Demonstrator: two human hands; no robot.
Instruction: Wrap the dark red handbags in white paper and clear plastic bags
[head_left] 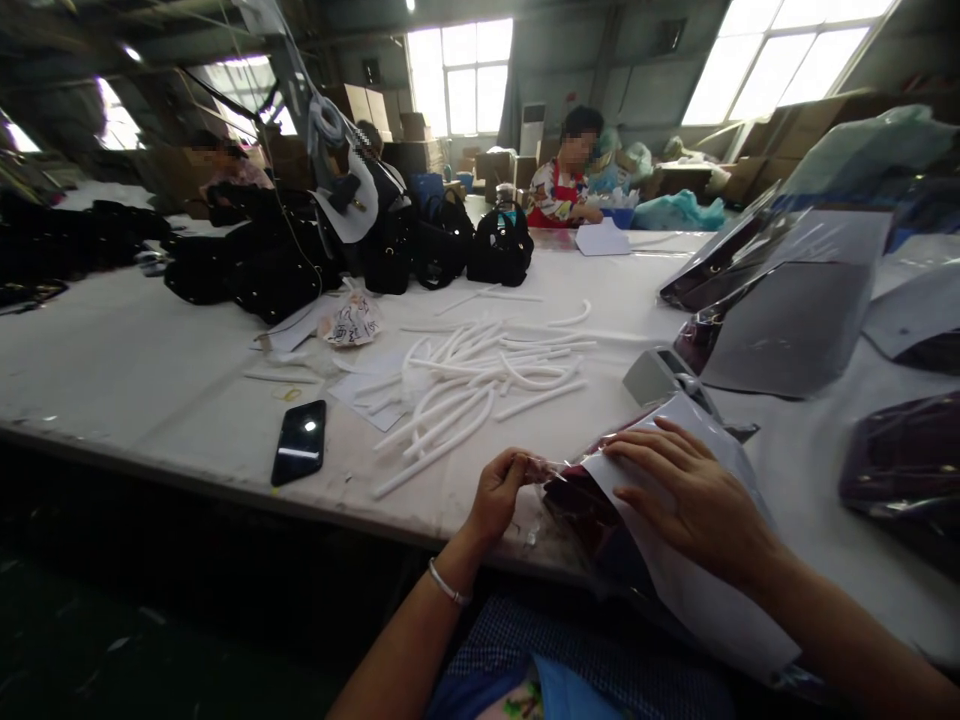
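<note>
My left hand (496, 495) pinches the edge of a clear plastic bag (553, 468) near the table's front edge. Inside or under that plastic is a dark maroon handbag (589, 515), tilted over the edge close to my body. A white paper sheet (724, 610) covers much of it. My right hand (686, 490) lies flat on the sheet with its fingers stretched out. Just beyond the right fingers stands a grey box-like dispenser (660, 378), partly hidden by the sheet and plastic.
White flexible tubes (457, 385) lie in a loose pile mid-table. A black phone (299, 442) rests near the front edge. Plastic-wrapped bags with paper (787, 320) stand at the right. Black backpacks (501, 245) line the back left. A co-worker (559, 190) sits across the table.
</note>
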